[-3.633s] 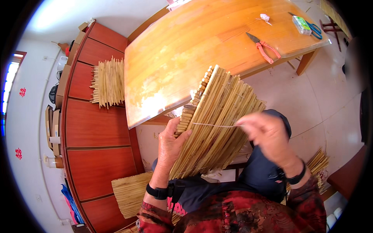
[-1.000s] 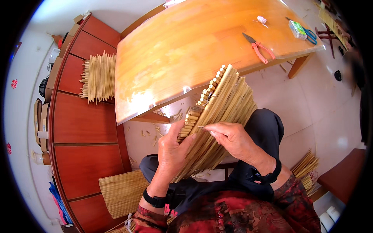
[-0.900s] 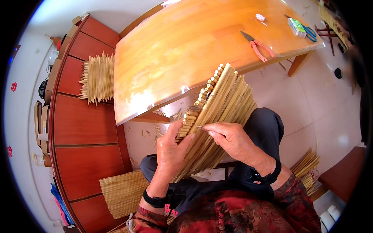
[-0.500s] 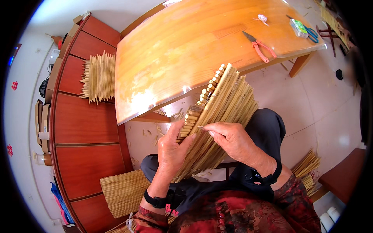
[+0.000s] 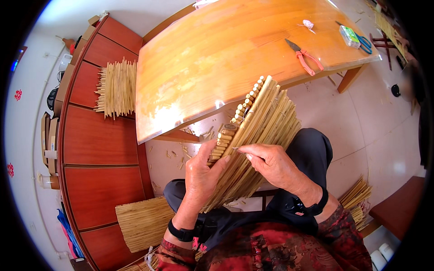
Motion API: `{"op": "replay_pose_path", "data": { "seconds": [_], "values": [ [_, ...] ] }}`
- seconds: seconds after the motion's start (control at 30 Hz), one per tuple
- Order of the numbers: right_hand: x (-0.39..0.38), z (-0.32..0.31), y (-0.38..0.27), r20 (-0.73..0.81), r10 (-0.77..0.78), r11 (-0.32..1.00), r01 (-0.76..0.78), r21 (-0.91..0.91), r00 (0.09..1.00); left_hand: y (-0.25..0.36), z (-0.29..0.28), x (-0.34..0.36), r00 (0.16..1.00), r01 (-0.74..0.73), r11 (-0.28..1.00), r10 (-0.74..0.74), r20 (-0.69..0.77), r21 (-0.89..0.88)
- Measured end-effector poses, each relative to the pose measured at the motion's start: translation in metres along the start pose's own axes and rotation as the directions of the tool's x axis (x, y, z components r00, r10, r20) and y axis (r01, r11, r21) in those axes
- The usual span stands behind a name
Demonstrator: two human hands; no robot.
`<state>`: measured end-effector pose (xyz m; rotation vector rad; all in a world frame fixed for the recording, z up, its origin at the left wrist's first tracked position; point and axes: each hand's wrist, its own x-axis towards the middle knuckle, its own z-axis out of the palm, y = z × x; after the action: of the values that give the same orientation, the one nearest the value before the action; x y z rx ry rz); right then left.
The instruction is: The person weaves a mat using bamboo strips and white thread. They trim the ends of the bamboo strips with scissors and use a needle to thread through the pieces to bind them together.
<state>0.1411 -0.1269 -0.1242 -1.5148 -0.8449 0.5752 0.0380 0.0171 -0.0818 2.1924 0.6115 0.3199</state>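
Observation:
A thick mat of straw-coloured reed stalks point(image 5: 266, 131) leans across my lap, tilted up toward the table's near edge. Short cut stalk pieces point(image 5: 220, 147) line its left edge, with a wider brown piece point(image 5: 229, 128) among them. My left hand point(image 5: 199, 174) is closed on the lower part of that edge, its thumb lying on the stalks. Over the mat's face, my right hand point(image 5: 278, 167) pinches a thin, needle-like piece point(image 5: 237, 148) between thumb and forefinger. The tip touches or nearly touches the stalks beside my left thumb; most of it is hidden by the fingers.
On the wooden table point(image 5: 203, 58) ahead lie red-handled pliers point(image 5: 304, 56), blue-handled scissors point(image 5: 364, 44), a small box point(image 5: 349, 36) and white thread point(image 5: 308, 24). Reed bundles point(image 5: 116, 88) and a flat reed mat point(image 5: 142, 224) rest by the red cabinet point(image 5: 101, 135). Offcuts litter the floor.
The whole view has shifted slightly. Both hands and the mat keep nearly the same position, and my right hand still pinches the thin piece.

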Motion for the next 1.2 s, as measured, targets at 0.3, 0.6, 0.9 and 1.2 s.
{"op": "replay_pose_path", "data": {
  "seconds": [0.3, 0.6, 0.9, 1.2],
  "values": [
    [-0.007, -0.016, -0.013, 0.072, -0.063, 0.981, 0.075, -0.178, 0.995, 0.012, 0.003, -0.012, 1.000, -0.013, 0.979, 0.014, 0.000, 0.205],
    [-0.069, -0.030, -0.033, 0.037, 0.058, 0.977, -0.049, -0.206, 0.998, 0.035, 0.030, -0.053, 0.933, -0.357, 0.917, 0.359, 0.026, 0.175],
    [-0.137, -0.050, -0.008, 0.125, 0.087, 0.977, -0.060, -0.202, 0.988, 0.040, 0.029, -0.100, 0.726, -0.643, 0.755, 0.546, 0.419, 0.129],
    [-0.168, -0.066, -0.001, 0.328, 0.331, 0.919, -0.223, -0.326, 0.885, 0.027, 0.026, -0.112, 0.761, -0.495, 0.864, 0.483, 0.434, -0.092]
  ]
}}
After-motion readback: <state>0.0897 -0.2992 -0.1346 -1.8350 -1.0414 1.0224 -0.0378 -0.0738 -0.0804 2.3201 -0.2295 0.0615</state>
